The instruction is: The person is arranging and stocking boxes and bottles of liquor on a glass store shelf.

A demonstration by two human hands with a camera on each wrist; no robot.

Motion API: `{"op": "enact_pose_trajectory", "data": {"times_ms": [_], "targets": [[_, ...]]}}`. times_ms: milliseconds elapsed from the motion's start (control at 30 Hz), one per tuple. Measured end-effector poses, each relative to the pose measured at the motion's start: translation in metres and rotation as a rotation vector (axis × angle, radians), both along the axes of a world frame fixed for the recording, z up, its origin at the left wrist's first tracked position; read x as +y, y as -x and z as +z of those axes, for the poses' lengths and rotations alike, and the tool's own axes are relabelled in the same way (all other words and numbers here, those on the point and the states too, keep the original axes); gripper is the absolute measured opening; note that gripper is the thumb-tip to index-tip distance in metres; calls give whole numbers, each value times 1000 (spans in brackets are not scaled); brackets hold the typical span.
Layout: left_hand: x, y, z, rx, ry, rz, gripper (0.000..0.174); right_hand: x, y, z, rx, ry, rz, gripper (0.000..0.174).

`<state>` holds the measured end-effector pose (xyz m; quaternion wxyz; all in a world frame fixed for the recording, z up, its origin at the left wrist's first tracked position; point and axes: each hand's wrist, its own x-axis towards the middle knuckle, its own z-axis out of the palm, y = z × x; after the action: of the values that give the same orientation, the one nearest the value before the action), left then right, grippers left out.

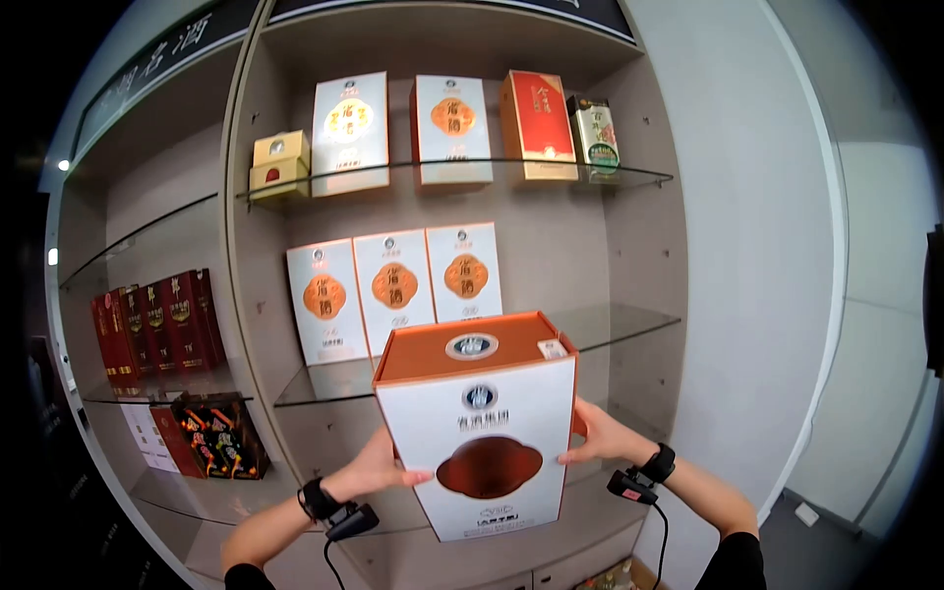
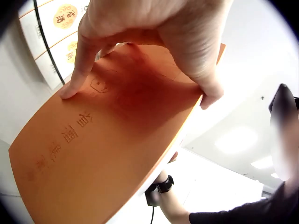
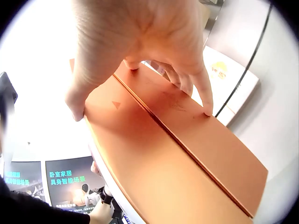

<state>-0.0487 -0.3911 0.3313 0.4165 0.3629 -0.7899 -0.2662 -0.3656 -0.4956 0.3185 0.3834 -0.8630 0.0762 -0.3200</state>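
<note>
A large liquor gift box (image 1: 484, 433), white on its front with an orange lid and sides, is held tilted in front of the shelves. My left hand (image 1: 372, 468) grips its left side, thumb over the edge onto the white front. On the opposite side, my right hand (image 1: 608, 438) grips it likewise. The left wrist view shows spread fingers against the orange side panel (image 2: 88, 135), which bears stamped characters. In the right wrist view, the fingers press the other orange panel (image 3: 149, 135), near a long seam.
Three matching white boxes (image 1: 393, 285) stand side by side on the middle glass shelf (image 1: 629, 329), behind the held box. More boxes, including a red and gold one (image 1: 541, 123), line the upper shelf. Dark red boxes (image 1: 162, 329) occupy the left cabinet. A white wall (image 1: 757, 246) borders the right.
</note>
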Motion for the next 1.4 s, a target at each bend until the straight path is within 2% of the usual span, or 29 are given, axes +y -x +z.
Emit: {"op": "enact_pose_trajectory", "data": {"times_ms": [67, 133, 267, 333, 400, 433, 567, 667, 700, 867, 933, 967, 1000, 1033, 1067, 1100, 1133, 1167, 1200, 1267, 1333, 1400], "targets": [[-32, 18, 28, -41, -6, 28, 87, -38, 18, 22, -76, -107, 43, 102], [-65, 37, 59, -92, 199, 72, 88, -71, 33, 50, -90, -57, 43, 101], [-127, 50, 110, -119, 173, 108, 89, -139, 45, 87, -178, -17, 62, 98], [-157, 54, 133, -226, 311, 211, 89, -170, 48, 107, -248, 40, 36, 97], [-179, 64, 152, -205, 215, 202, 88, -205, 51, 122, -244, 72, 14, 96], [-188, 68, 156, -182, 126, 182, 88, -219, 51, 124, -241, 111, -19, 95], [-240, 68, 150, -136, 96, 229, 83, -250, 52, 127, -225, 62, -77, 92], [-260, 73, 142, -28, 70, 229, 81, -271, 48, 128, -192, -62, -101, 86], [-262, 72, 142, -63, 75, 231, 78, -278, 46, 128, -206, -84, -115, 84], [-276, 69, 143, -94, -30, 247, 76, -270, 43, 122, -227, -187, -167, 81], [-254, 83, 147, -175, -16, 293, 79, -254, 43, 126, -144, -104, -296, 81], [-258, 82, 141, -168, -19, 300, 79, -245, 40, 124, -135, 0, -327, 88], [-264, 80, 134, -233, 302, 293, 82, -245, 32, 120, -128, 1, -320, 88], [-264, 81, 128, -297, 624, 282, 87, -246, 23, 114, -145, 230, -482, 93], [-262, 81, 121, -291, 624, 290, 87, -248, 15, 106, -161, 463, -640, 98], [-254, 86, 120, -397, 764, 436, 93, -262, 5, 94, -336, 668, -700, 109], [-243, 91, 122, -503, 909, 584, 100, -234, -1, 99, -342, 684, -696, 109], [-231, 96, 125, -595, 773, 631, 104, -203, -7, 105, -231, 723, -861, 110], [-234, 94, 128, -591, 792, 639, 104, -182, -12, 109, -121, 755, -1028, 112], [-249, 89, 128, -770, 1069, 641, 104, -182, -14, 109, -108, 825, -1038, 112], [-257, 89, 134, -727, 1038, 613, 106, -179, -15, 108, 2, 783, -1064, 111], [-264, 90, 138, -811, 927, 678, 110, -183, -22, 108, 57, 781, -1088, 111]]}}
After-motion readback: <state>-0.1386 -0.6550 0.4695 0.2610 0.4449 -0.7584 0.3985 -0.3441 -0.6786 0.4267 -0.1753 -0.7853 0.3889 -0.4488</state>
